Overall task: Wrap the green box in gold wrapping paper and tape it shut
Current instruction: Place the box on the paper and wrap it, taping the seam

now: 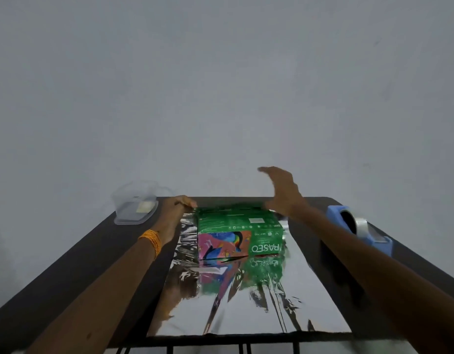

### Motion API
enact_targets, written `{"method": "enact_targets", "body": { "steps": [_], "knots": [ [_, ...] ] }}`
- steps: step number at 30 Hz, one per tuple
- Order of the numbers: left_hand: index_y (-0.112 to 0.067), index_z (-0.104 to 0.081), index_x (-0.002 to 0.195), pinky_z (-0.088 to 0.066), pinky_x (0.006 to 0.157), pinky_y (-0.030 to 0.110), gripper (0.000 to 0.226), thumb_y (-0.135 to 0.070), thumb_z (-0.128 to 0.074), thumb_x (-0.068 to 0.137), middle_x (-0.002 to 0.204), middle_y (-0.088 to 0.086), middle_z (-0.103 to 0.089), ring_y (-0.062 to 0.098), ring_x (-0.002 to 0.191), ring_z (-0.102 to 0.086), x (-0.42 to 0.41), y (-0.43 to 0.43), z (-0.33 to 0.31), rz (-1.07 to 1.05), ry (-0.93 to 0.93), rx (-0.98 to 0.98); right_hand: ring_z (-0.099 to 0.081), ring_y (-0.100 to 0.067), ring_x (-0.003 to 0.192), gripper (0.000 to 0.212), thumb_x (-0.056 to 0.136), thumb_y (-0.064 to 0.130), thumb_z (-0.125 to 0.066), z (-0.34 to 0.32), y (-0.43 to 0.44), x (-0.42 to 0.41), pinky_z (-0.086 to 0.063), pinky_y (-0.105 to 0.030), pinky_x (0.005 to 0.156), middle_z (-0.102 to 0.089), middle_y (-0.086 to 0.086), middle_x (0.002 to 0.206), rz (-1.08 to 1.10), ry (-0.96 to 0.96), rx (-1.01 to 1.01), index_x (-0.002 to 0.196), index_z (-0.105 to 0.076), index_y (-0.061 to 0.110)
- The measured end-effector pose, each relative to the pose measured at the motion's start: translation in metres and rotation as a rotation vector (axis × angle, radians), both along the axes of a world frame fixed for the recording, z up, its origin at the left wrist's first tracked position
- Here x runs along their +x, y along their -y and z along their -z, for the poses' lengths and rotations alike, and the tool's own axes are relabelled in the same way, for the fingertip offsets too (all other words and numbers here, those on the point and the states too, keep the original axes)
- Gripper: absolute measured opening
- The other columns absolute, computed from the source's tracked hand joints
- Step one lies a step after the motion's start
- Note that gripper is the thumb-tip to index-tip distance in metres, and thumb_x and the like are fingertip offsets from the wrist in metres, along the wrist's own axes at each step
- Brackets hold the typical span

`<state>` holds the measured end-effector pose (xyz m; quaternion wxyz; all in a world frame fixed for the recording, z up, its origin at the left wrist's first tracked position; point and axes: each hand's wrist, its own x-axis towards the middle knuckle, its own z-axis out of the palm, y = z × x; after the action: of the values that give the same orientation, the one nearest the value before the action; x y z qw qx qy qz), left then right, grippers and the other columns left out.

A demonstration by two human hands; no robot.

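Far flap: green box (236, 231) sits at the far end of the wrapping paper (259, 302).
Left hand (175, 210) pinches the paper's far edge at the box corner; right hand (282, 192) hovers above, fingers released. Best to pull taut, then crease square. Dark worktop (80, 264): tape dispenser (358, 228) right, clear tub (135, 208) left. Plain grey wall (220, 85).

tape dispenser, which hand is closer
Right. The right hand is raised open over the green box's far right corner, near the tape dispenser; the left hand grips wrapping paper at the box's left.
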<state>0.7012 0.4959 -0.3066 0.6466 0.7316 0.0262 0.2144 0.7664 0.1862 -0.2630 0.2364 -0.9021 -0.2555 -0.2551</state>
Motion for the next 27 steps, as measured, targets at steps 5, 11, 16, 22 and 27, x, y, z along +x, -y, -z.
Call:
{"method": "enact_targets", "body": {
  "steps": [5, 11, 16, 22, 27],
  "knots": [
    [-0.004, -0.068, 0.075, -0.052, 0.081, 0.031, 0.037, 0.023, -0.044, 0.081, 0.083, 0.006, -0.069, 0.019, 0.087, -0.064, -0.016, 0.001, -0.005, -0.050, -0.001, 0.028, -0.062, -0.022, 0.107, 0.027, 0.085, 0.011, -0.061, -0.014, -0.016, -0.023, -0.044, -0.030, 0.080, -0.070, 0.002, 0.111, 0.017, 0.001, -0.409, 0.107, -0.070, 0.025],
    [-0.009, -0.064, 0.098, -0.050, 0.080, 0.028, 0.030, 0.009, -0.044, 0.087, 0.099, 0.005, -0.069, 0.020, 0.097, -0.063, -0.046, 0.008, -0.018, -0.344, 0.215, 0.151, -0.064, -0.015, 0.094, 0.030, 0.085, 0.002, -0.056, 0.012, -0.006, -0.047, -0.052, -0.032, 0.081, -0.072, 0.002, 0.106, -0.116, -0.089, -0.408, 0.103, -0.074, 0.018],
    [-0.021, -0.061, 0.123, -0.045, 0.103, 0.038, 0.033, -0.023, -0.067, 0.091, 0.128, 0.001, -0.063, 0.018, 0.121, -0.055, -0.057, 0.050, -0.014, 0.049, 0.201, 0.700, -0.060, -0.012, 0.089, 0.024, 0.081, 0.010, -0.064, 0.024, 0.001, -0.062, -0.050, -0.029, 0.078, -0.067, 0.002, 0.103, -0.187, -0.115, -0.340, 0.103, -0.073, 0.016],
    [-0.022, -0.047, 0.145, -0.041, 0.107, 0.044, 0.059, -0.043, -0.062, 0.093, 0.145, 0.002, -0.052, 0.026, 0.134, -0.046, -0.054, 0.090, 0.000, 0.070, 0.080, 1.380, -0.060, -0.013, 0.096, 0.038, 0.082, 0.027, -0.076, 0.029, 0.010, -0.074, -0.050, -0.029, 0.082, -0.064, 0.001, 0.112, -0.146, -0.126, -0.263, 0.119, -0.067, 0.020],
    [-0.027, -0.056, 0.136, -0.044, 0.102, 0.046, 0.045, -0.030, -0.065, 0.092, 0.135, 0.000, -0.058, 0.026, 0.126, -0.052, -0.049, 0.091, -0.002, -0.007, 0.088, 1.395, -0.052, -0.020, 0.118, 0.053, 0.084, 0.032, -0.077, 0.032, 0.003, -0.074, -0.046, -0.034, 0.096, -0.061, -0.004, 0.123, -0.090, -0.077, -0.226, 0.131, -0.060, 0.016]
  ]
}}
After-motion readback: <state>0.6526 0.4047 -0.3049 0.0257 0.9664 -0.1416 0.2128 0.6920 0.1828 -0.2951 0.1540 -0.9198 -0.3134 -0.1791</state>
